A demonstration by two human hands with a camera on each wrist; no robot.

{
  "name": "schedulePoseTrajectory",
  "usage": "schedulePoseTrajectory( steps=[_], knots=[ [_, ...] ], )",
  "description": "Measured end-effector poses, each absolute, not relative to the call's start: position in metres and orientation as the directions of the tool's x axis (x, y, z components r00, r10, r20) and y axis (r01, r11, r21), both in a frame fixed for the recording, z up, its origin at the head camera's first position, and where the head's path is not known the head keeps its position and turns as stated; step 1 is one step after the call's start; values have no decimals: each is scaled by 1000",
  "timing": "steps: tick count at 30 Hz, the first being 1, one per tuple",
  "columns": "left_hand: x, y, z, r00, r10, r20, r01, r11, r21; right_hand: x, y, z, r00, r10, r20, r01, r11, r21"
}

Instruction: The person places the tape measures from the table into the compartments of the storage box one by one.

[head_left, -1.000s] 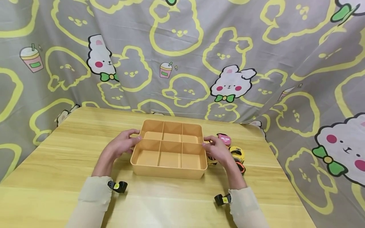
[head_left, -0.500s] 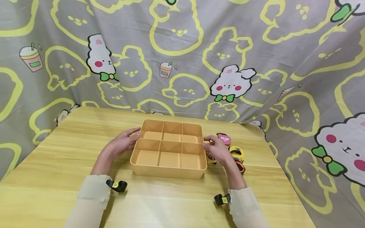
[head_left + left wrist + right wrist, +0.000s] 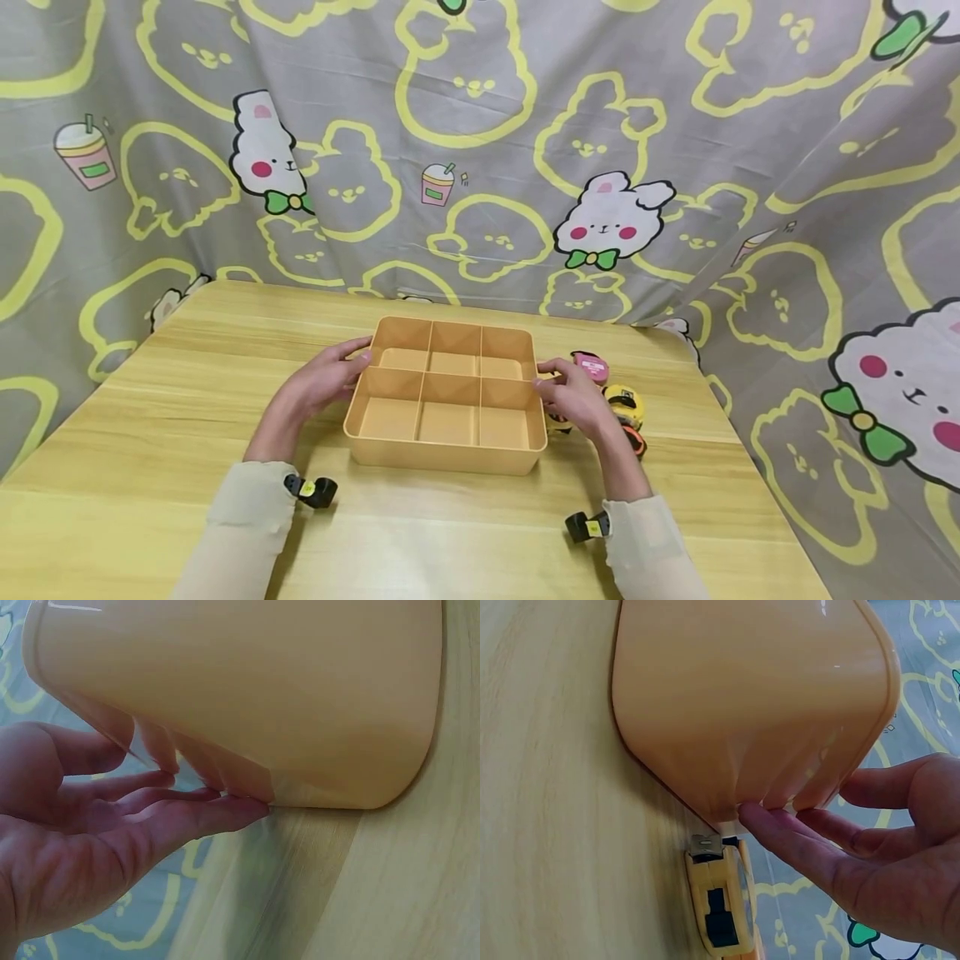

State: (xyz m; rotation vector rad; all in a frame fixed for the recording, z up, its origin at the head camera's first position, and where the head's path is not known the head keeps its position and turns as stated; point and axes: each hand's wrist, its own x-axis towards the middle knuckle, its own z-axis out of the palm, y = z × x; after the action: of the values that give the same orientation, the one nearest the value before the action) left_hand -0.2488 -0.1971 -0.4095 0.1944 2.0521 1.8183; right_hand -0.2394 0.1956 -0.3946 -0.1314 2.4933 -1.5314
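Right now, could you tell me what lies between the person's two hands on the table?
The six-compartment tray, empty, sits between the left hand and right hand, seen from the head view.

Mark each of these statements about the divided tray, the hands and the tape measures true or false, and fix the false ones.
1. The orange plastic tray has six compartments. True.
2. The compartments hold tape measures. False: all six show only bare floor; the yellow tape measure and the pink round tape measure lie on the wooden table to the tray's right.
3. The left hand touches the tray's left wall with straight fingers. True.
4. The right hand holds the pink tape measure. False: its fingers rest against the tray's right wall.
5. The tray sits on a bare metal bench. False: it stands on the wooden table.
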Motion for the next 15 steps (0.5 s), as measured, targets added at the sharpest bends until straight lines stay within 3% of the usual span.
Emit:
schedulePoseTrajectory(
  steps=[15],
  knots=[
    [-244,-200,-407,-888,420,-187,-132,157,979,-237,203,-386,-937,-271,-220,83,439,-895]
  ],
)
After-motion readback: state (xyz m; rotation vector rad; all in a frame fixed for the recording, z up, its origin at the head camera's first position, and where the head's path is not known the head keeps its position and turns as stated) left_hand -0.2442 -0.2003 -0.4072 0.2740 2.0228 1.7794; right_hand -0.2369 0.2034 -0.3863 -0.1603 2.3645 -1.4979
